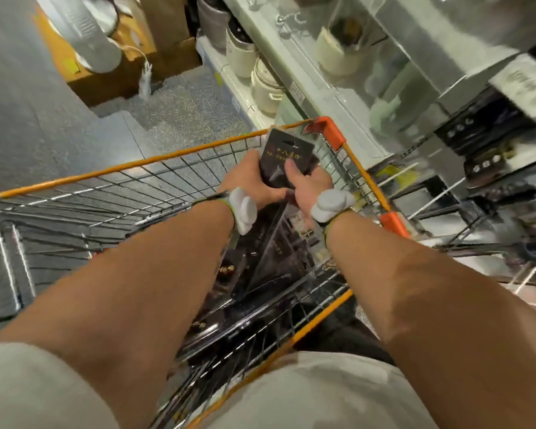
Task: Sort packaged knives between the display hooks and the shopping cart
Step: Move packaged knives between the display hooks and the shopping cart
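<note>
both hands, left hand point(248, 178) and right hand point(307, 184), grip one packaged knife point(287, 161) above the shopping cart point(155, 164) near its far right corner; risk judged: slick packaging may slip onto the stacked knife packages point(260, 274) below.

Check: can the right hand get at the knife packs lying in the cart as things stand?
Probably not yet: the right hand and left hand both grip a raised knife pack. The cart packs lie uncovered below.
</note>
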Tool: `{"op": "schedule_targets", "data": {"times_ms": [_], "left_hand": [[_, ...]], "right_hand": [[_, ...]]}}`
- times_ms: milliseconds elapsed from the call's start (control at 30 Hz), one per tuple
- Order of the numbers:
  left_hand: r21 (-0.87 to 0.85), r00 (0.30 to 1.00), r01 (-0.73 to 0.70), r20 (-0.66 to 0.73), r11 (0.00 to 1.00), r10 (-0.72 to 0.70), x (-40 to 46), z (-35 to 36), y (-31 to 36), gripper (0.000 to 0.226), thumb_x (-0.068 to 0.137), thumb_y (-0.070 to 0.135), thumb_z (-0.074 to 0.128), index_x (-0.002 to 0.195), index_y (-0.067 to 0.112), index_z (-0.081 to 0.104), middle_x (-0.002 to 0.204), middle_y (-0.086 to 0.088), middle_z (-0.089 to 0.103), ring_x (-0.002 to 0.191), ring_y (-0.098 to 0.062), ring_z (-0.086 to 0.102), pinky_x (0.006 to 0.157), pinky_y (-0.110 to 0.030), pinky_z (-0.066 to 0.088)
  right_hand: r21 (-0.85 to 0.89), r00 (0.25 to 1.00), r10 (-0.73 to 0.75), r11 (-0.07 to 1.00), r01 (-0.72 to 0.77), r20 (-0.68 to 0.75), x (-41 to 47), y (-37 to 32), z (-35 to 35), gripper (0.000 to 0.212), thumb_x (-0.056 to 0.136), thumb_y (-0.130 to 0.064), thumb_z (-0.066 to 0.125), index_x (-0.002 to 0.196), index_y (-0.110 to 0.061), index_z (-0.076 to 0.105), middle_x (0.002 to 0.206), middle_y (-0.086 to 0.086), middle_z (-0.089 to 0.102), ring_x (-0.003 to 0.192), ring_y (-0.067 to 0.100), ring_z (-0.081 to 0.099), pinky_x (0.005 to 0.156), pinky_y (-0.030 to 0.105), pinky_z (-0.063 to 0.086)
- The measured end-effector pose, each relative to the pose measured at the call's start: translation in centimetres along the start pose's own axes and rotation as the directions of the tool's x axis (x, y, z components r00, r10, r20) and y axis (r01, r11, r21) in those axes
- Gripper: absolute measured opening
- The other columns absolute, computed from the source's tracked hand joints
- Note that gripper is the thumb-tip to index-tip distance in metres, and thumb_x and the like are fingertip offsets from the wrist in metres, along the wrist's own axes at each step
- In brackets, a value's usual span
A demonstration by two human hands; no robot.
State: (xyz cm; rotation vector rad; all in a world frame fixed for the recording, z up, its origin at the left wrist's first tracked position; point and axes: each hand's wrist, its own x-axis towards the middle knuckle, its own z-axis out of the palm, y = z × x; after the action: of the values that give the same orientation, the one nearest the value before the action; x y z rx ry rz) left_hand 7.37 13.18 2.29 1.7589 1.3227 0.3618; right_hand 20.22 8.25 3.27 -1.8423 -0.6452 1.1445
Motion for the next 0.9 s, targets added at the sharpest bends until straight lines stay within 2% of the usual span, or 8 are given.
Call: {"op": "schedule_targets", "data": {"times_ms": [100,200,400,500,567,667,800,900], "left_hand": [[-0.01,0.995,-0.092,-0.025,0.996,0.092,0.0,-0.6,2.9,0.074,0.056,0.054,0.085,0.115,0.022,0.053,0.099,0.011,0.063,0.091,-0.008,0.061,0.073,-0.028,0.048],[-0.062,0.988,-0.134,-0.083,0.989,0.129,0.0,-0.7,5.4,0.075,0.052,0.063,0.08,0.111,0.023,0.057,0.098,0.01,0.068,0.092,-0.011,0.066,0.074,-0.031,0.053],[-0.078,0.939,-0.307,-0.188,0.948,0.288,-1.4,0.0,12.9,0.064,0.057,0.06,0.08,0.107,0.022,0.065,0.091,0.01,0.071,0.085,-0.001,0.067,0.067,-0.02,0.051],[-0.051,0.92,-0.355,-0.199,0.933,0.339,-2.4,0.7,16.8,0.057,0.06,0.054,0.084,0.102,0.02,0.064,0.083,0.015,0.067,0.078,0.005,0.063,0.058,-0.007,0.042],[-0.048,0.902,-0.394,-0.21,0.918,0.377,-3.7,1.5,19.4,0.052,0.062,0.049,0.086,0.098,0.022,0.06,0.081,0.018,0.064,0.077,0.006,0.062,0.059,-0.005,0.041],[-0.041,0.856,-0.478,-0.247,0.878,0.454,-6.3,3.2,23.8,0.049,0.063,0.045,0.087,0.097,0.026,0.057,0.083,0.018,0.063,0.078,0.002,0.062,0.065,-0.012,0.046],[-0.075,0.814,-0.558,-0.242,0.827,0.528,-10.0,6.4,29.2,0.05,0.061,0.049,0.086,0.1,0.025,0.065,0.089,0.014,0.07,0.08,0.005,0.065,0.068,-0.016,0.051],[-0.102,0.807,-0.579,-0.218,0.809,0.55,-12.6,10.0,31.8,0.054,0.062,0.053,0.082,0.105,0.023,0.068,0.091,0.011,0.072,0.084,0.001,0.067,0.074,-0.022,0.054]], "right_hand": [[0.007,0.992,-0.106,0.994,0.107,-0.067,-1.2,-2.7,-1.6,0.036,0.078,-0.049,0.066,0.097,-0.019,0.069,0.096,0.0,0.074,0.089,0.022,0.071,0.083,0.045,0.058],[0.0,0.972,-0.208,0.978,0.21,-0.112,-2.0,-4.5,-3.5,0.032,0.079,-0.042,0.064,0.094,-0.014,0.07,0.092,0.006,0.074,0.087,0.024,0.07,0.083,0.047,0.057],[0.121,0.921,-0.339,0.923,0.365,-0.192,-5.1,-8.2,-9.4,0.011,0.088,-0.028,0.066,0.085,-0.018,0.066,0.085,0.01,0.074,0.079,0.022,0.071,0.08,0.043,0.059],[0.187,0.895,-0.395,0.882,0.433,-0.206,-6.5,-9.4,-12.7,0.016,0.092,-0.025,0.061,0.087,-0.011,0.068,0.087,0.013,0.073,0.081,0.026,0.07,0.081,0.045,0.058],[0.215,0.881,-0.424,0.859,0.465,-0.212,-8.0,-9.8,-15.1,0.018,0.095,-0.021,0.057,0.082,-0.013,0.066,0.082,0.012,0.071,0.078,0.028,0.068,0.08,0.045,0.058],[0.242,0.856,-0.456,0.826,0.509,-0.245,-10.7,-10.7,-19.4,0.016,0.097,-0.019,0.054,0.093,-0.007,0.064,0.081,0.011,0.069,0.075,0.023,0.065,0.08,0.042,0.055],[0.217,0.794,-0.518,0.775,0.593,-0.32,-14.9,-10.7,-25.5,0.02,0.097,-0.022,0.054,0.096,-0.007,0.068,0.087,0.014,0.072,0.079,0.024,0.068,0.081,0.041,0.056],[0.182,0.759,-0.525,0.763,0.621,-0.386,-18.0,-9.2,-29.9,0.029,0.098,-0.025,0.053,0.102,0.0,0.067,0.094,0.014,0.073,0.082,0.019,0.069,0.08,0.03,0.056]]}}
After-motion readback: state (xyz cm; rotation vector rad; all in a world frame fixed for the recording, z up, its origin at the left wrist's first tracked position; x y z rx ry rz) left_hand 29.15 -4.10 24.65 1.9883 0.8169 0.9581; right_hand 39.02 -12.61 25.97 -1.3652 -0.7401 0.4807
